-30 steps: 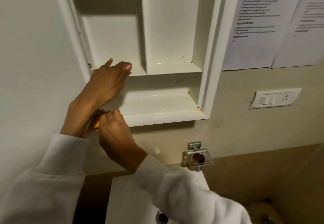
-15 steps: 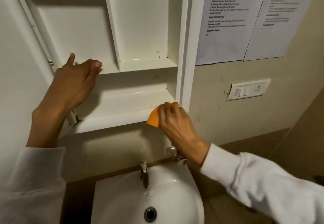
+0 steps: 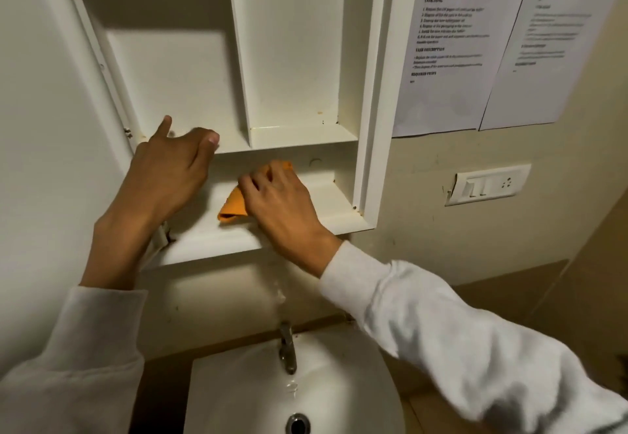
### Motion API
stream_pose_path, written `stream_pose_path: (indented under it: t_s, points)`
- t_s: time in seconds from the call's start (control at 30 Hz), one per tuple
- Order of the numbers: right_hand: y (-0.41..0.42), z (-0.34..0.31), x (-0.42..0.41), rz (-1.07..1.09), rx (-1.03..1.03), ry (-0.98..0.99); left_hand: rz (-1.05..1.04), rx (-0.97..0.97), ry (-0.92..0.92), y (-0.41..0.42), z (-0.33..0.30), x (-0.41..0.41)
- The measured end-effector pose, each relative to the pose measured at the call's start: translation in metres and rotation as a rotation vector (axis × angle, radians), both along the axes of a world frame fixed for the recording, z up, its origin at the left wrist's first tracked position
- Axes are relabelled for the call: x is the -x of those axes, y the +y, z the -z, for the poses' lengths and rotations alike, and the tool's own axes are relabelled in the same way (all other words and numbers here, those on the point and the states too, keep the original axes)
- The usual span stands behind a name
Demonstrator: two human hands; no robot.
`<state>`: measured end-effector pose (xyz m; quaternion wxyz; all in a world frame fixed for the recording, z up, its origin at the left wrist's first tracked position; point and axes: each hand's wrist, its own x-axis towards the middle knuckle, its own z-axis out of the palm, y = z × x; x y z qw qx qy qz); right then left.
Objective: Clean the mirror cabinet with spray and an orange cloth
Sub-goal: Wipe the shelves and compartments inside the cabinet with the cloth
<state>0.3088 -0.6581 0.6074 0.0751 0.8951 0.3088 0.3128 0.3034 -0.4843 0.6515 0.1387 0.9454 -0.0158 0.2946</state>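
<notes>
The white mirror cabinet [image 3: 368, 100] hangs open on the wall, its shelves bare. My right hand [image 3: 280, 201] presses the folded orange cloth [image 3: 234, 204] flat on the bottom shelf, near its middle. My left hand [image 3: 170, 170] rests on the front edge of the upper shelf at the left, fingers spread, thumb up, holding nothing. The opened door [image 3: 98, 70] stands edge-on at the left. No spray bottle is in view.
A white sink [image 3: 356, 393] with a metal tap [image 3: 287, 348] sits directly below the cabinet. Two printed sheets [image 3: 452, 46] are taped to the wall at the right, with a switch plate [image 3: 487, 184] below them.
My right hand has swept the orange cloth from the shelf's left end to its right front corner, then back left and deeper onto the bottom shelf. My left hand stays on the upper shelf.
</notes>
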Motion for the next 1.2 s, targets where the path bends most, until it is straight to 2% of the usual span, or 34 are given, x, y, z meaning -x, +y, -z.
stream_pose_path:
  t_s: [0.07,0.17,0.27,0.4,0.5,0.57,0.67,0.77,0.87,0.97,1.03,1.1,1.2]
  points:
    - [-0.003,0.002,-0.032,0.004,0.106,0.051,-0.011,0.017,0.002,-0.001,0.001,0.000]
    - [-0.008,0.006,-0.059,0.026,0.116,0.073,-0.027,0.048,0.010,0.000,0.003,0.000]
    - [-0.020,0.001,-0.066,0.096,0.148,0.066,0.004,0.038,0.003,-0.001,0.001,0.000]
    - [-0.045,-0.002,-0.070,0.243,0.086,0.161,0.066,-0.013,-0.008,-0.004,0.000,0.007]
    - [-0.053,-0.012,-0.070,0.301,0.167,0.169,0.159,0.040,0.013,0.003,-0.008,0.009]
    - [-0.050,-0.020,-0.073,0.277,0.133,0.276,0.272,0.181,0.023,0.009,-0.015,0.008]
    - [-0.022,-0.023,-0.071,0.228,-0.091,0.470,0.341,0.373,0.072,0.016,-0.023,0.005]
    - [0.020,-0.014,-0.063,0.153,-0.278,0.428,0.372,0.531,0.160,0.017,-0.029,-0.001]
    - [0.068,-0.006,-0.056,0.053,-0.447,0.499,0.352,0.581,0.202,0.016,-0.033,-0.002]
    - [0.115,-0.009,-0.048,-0.251,-0.609,0.772,0.359,0.601,0.223,0.014,-0.035,-0.002]
    - [0.125,-0.007,-0.045,-0.350,-0.681,0.880,0.342,0.592,0.230,0.013,-0.036,-0.001]
    - [0.124,-0.007,-0.049,-0.399,-0.668,0.957,0.322,0.578,0.233,0.015,-0.038,-0.001]
    - [0.116,-0.013,-0.055,-0.374,-0.415,0.989,0.315,0.551,0.263,0.015,-0.041,-0.001]
